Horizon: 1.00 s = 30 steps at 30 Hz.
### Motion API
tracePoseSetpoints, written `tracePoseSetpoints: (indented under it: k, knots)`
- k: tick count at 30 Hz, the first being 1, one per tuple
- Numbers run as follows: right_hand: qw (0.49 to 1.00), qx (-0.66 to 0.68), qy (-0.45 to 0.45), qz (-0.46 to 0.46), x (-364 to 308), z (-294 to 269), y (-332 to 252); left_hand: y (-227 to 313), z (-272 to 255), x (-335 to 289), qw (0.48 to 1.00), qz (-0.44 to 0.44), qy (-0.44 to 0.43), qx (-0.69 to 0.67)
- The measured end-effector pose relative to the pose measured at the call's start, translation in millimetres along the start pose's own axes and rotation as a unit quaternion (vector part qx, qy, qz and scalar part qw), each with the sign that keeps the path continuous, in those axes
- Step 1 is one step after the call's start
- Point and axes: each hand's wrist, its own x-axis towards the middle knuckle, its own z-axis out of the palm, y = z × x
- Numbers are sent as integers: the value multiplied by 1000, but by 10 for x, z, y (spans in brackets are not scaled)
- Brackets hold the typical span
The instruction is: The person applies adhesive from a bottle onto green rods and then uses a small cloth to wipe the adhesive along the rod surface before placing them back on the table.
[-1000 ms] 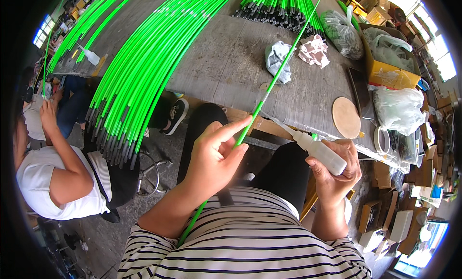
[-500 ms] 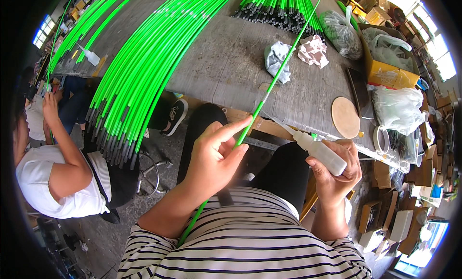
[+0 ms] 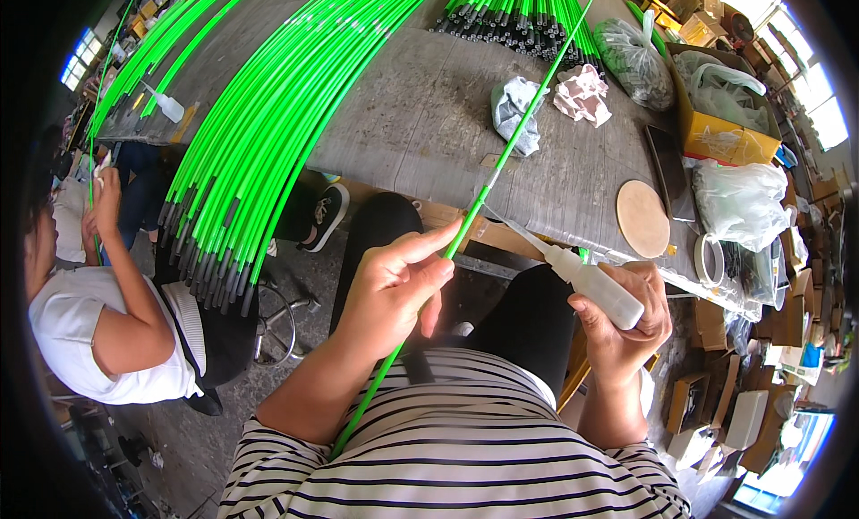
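My left hand [image 3: 400, 282] pinches a long green rod [image 3: 530, 131] between thumb and forefinger. The rod slants from beside my body up across the table, and a silvery band [image 3: 489, 184] shows on it above my fingers. In my right hand [image 3: 631, 327] is a white squeeze bottle [image 3: 601, 291] with a thin tapered nozzle. That nozzle points up and left, its tip close to the rod just below the band; whether they touch I cannot tell.
Many green rods with dark ends [image 3: 277, 116] overhang the table [image 3: 403, 116] on the left. Another bundle [image 3: 528, 22] lies at the back. Crumpled cloths [image 3: 516, 114], a round tan disc [image 3: 642, 218], a tape ring [image 3: 709, 259] and a cardboard box [image 3: 725, 134] are rightward. A co-worker [image 3: 107, 331] sits left.
My left thumb and fingers have shifted slightly on the rod, and its band sits a little lower. My right hand with the bottle is nearly still. The co-worker's hands have moved.
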Motion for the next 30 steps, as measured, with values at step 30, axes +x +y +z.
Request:
tracePoseSetpoints:
  k: [30]
  knots:
    - [940,248,127,199,479,169,953,127,-34,32,987,-93,69,-107]
